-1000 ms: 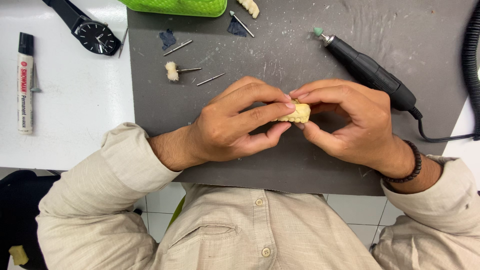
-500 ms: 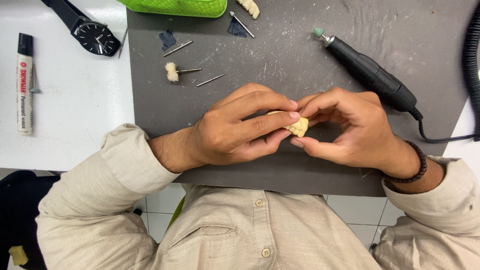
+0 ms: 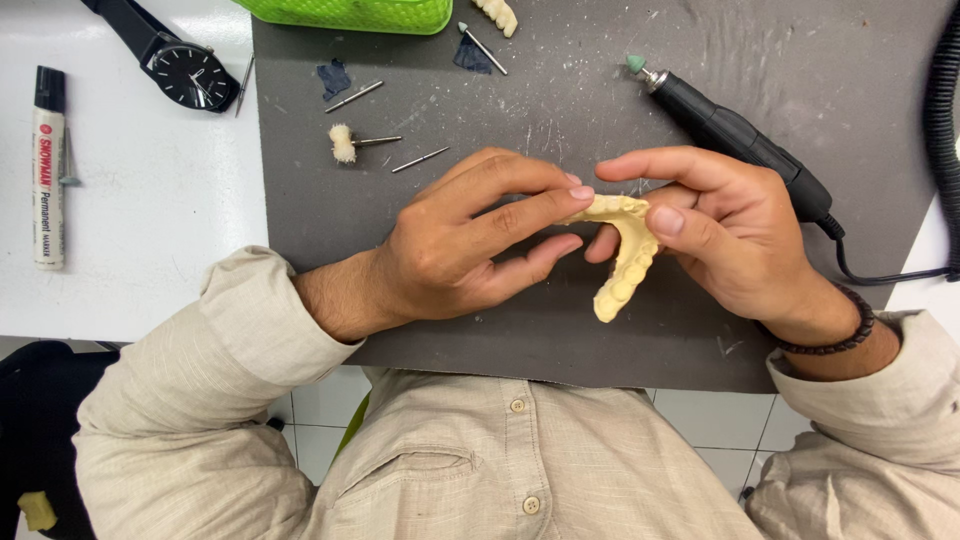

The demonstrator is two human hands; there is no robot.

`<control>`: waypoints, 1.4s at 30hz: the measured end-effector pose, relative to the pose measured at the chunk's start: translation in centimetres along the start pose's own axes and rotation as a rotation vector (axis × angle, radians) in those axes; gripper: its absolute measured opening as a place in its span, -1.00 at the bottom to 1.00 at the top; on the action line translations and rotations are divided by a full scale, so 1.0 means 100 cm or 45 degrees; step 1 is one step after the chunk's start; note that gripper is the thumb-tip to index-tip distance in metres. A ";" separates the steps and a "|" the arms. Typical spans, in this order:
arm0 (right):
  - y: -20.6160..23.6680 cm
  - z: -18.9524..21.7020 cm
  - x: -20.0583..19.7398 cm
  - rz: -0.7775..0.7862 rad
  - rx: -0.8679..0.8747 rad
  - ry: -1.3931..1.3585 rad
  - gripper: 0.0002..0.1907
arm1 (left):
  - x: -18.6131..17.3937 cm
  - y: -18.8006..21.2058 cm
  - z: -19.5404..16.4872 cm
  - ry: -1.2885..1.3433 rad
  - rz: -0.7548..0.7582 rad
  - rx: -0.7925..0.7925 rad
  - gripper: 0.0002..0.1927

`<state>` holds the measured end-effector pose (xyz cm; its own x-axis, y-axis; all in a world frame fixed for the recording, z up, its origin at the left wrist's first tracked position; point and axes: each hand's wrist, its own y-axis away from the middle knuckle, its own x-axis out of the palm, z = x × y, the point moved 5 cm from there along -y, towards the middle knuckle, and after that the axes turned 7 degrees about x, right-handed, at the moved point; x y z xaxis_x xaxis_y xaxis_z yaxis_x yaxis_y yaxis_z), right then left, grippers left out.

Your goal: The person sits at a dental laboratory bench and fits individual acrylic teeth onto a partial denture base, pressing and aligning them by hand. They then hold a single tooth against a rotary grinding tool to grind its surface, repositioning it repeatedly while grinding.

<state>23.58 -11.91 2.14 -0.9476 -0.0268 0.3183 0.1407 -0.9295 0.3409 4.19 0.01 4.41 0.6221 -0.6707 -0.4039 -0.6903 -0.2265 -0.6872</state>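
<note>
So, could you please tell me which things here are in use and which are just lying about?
In use: left hand, right hand, yellow dental cast.
Lying about: rotary handpiece, felt-tipped bur, wristwatch, marker, green basket.

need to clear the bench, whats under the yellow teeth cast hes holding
The yellow dental cast is held above the dark grey mat by the left hand and right hand. Only mat shows below its free end; the fingers cover whatever lies under the upper part.
</note>
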 end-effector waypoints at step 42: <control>-0.011 0.005 -0.003 -0.301 -0.151 0.411 -0.63 | 0.002 0.008 0.023 0.340 -0.051 -0.515 -0.56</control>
<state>23.82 -10.67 2.08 -0.9937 0.0964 -0.0568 -0.1080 -0.9592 0.2612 4.59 1.29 2.35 0.5709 -0.8018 -0.1767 -0.7891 -0.4765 -0.3875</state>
